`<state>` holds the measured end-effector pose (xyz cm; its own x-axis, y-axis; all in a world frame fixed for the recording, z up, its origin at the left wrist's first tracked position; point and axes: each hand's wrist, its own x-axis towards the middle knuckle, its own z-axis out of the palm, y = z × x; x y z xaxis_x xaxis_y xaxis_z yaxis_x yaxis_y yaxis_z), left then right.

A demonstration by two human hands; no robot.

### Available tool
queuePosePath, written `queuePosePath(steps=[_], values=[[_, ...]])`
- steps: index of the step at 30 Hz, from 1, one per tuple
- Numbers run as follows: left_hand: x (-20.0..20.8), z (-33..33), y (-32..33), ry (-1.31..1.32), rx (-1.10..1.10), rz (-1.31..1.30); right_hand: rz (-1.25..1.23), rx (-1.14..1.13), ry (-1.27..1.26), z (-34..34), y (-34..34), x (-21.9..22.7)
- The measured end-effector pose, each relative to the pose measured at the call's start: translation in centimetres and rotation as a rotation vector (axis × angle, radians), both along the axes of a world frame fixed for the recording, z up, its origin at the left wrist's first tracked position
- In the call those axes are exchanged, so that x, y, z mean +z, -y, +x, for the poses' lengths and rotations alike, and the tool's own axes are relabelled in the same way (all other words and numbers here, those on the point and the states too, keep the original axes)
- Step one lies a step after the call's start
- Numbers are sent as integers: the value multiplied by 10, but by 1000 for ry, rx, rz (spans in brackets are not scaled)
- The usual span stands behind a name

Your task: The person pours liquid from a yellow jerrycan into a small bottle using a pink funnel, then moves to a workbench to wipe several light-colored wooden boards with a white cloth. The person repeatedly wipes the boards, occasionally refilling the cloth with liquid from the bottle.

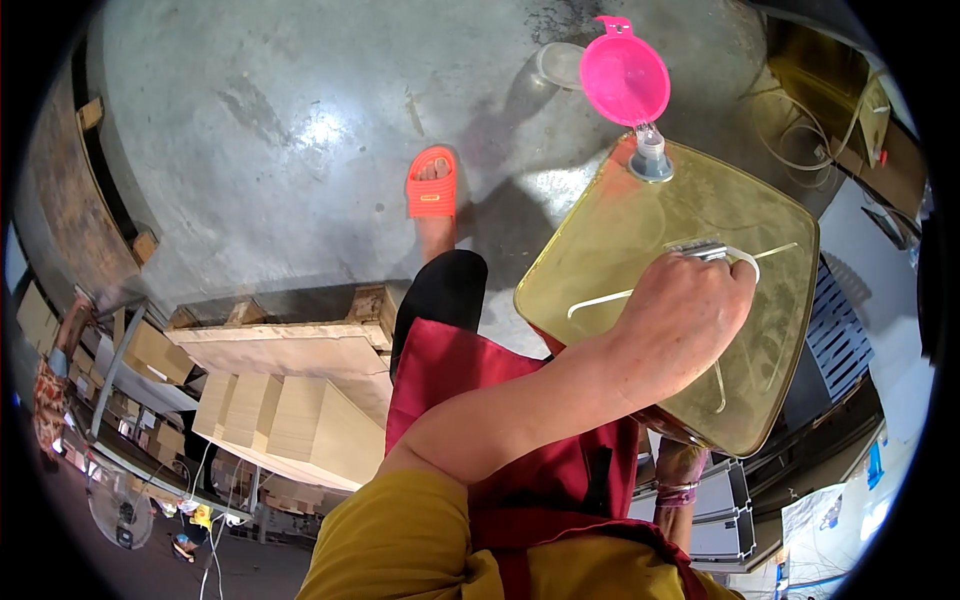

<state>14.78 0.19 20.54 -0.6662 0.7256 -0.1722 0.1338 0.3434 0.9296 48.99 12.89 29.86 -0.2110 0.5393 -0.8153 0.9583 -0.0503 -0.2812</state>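
Note:
My left hand [690,310] is closed round the handle [705,250] on top of a large gold-coloured square tin [590,255]. The tin is tilted away from me. Its grey-based spout [650,157] points at a pink funnel [625,78], and clear liquid shows between the spout's mouth and the funnel's near edge. My right forearm [676,520], with bands at the wrist, reaches up beneath the tin's near side; the tin hides the fingers of that hand. A pale round lid-like thing [560,64] lies next to the funnel, partly covered by it.
My foot in an orange slipper [432,182] stands on the grey concrete floor [290,190]. Cardboard boxes [290,415] rest on a wooden pallet [245,335] at my left. Clear tubing [800,130] coils at the far right. Another person [55,390] is at the far left, near a fan [122,505].

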Motion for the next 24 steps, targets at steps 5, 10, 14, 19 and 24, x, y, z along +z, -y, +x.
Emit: queuePosePath(steps=[5,10,14,19,24], values=[[1,-1,1,20,2,-1,96,795,261,-43,3,7],[-1,-3,3,57,3,12,-128,133,-87,-34,7,1],[-1,-1,3,17,11,-8,38,577,293,-21,1,-3],[2,14,-2,-87,-34,-87,-42,51,216,-81,33,-35],[0,21,3,-108,45,-139,-102,-180,84,-84,37,-60]])
